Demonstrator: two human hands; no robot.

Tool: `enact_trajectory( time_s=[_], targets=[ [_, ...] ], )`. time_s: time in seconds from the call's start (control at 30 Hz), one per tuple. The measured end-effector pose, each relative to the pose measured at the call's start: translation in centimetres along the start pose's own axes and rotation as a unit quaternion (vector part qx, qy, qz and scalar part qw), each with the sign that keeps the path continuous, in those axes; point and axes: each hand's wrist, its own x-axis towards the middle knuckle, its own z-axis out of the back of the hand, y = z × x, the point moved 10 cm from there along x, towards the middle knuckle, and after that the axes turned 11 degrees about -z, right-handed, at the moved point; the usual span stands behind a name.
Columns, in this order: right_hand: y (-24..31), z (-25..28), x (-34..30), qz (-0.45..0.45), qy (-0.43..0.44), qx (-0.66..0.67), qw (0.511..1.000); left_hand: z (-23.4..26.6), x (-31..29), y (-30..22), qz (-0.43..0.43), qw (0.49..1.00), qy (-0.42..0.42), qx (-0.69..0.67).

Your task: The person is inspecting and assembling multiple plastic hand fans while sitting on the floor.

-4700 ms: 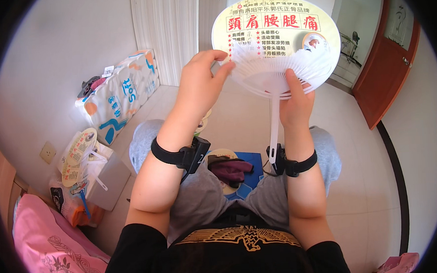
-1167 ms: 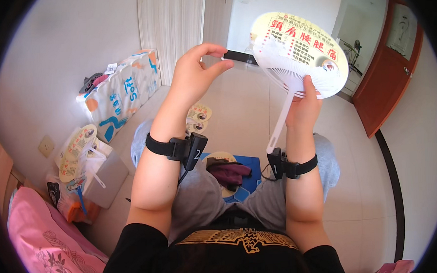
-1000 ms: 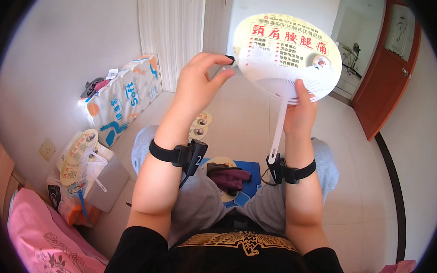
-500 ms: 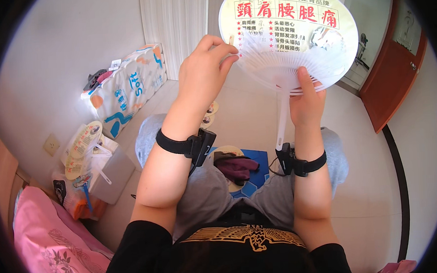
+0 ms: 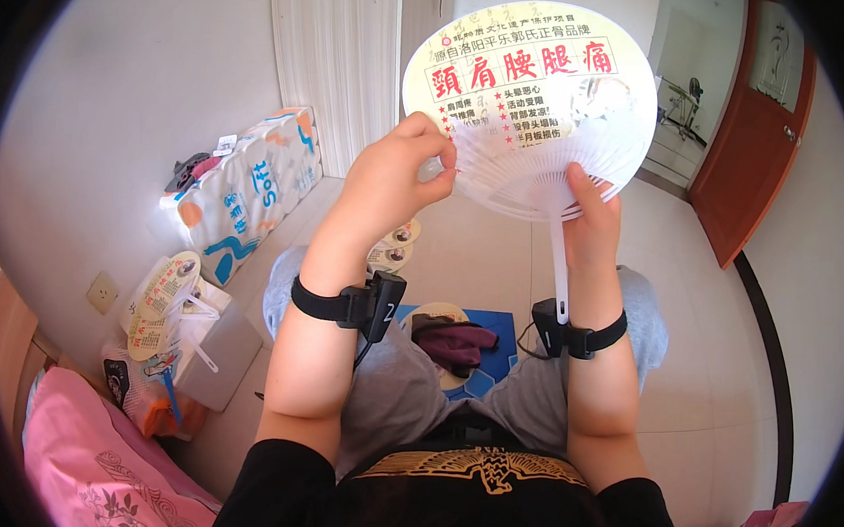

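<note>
A round hand fan (image 5: 536, 76) with red and black print on a pale yellow face is held upright before me. White plastic ribs show across its lower part, where the printed layer is patchy. My right hand (image 5: 591, 207) grips it low on the right, thumb on the near face and fingers behind; its white handle hangs down beside my right wrist. At the fan's lower left edge, my left hand (image 5: 398, 174) is closed in a pinch. Something pale shows between thumb and forefinger, too small to name.
On the floor between my knees, dark and maroon cloth (image 5: 455, 348) lies over a fan on a blue mat (image 5: 498, 341). More fans (image 5: 164, 301) rest on a white box (image 5: 226, 355) at left. A large tissue pack (image 5: 256, 186) stands by the wall; a brown door (image 5: 746, 170) is open at right.
The fan has come lower and slightly left in view, with both hands following. My left hand stays at its left edge, the pinch now lower along it.
</note>
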Motion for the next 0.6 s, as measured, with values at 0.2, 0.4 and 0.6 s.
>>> enact_trajectory(
  time_s=[0.2, 0.4, 0.6],
  targets=[
    [-0.3, 1.1, 0.8, -0.007, -0.028, 0.024, 0.999, 0.2, 0.3, -0.4, -0.013, 1.000, -0.012, -0.022],
    [-0.2, 1.0, 1.2, -0.012, -0.018, 0.055, 0.998, 0.8, 0.7, -0.5, -0.055, 0.995, -0.042, -0.070],
    [0.0, 1.3, 1.0, 0.000, -0.032, 0.062, 0.998, 1.3, 0.8, -1.7, -0.071, 0.993, -0.081, -0.050]
  ],
)
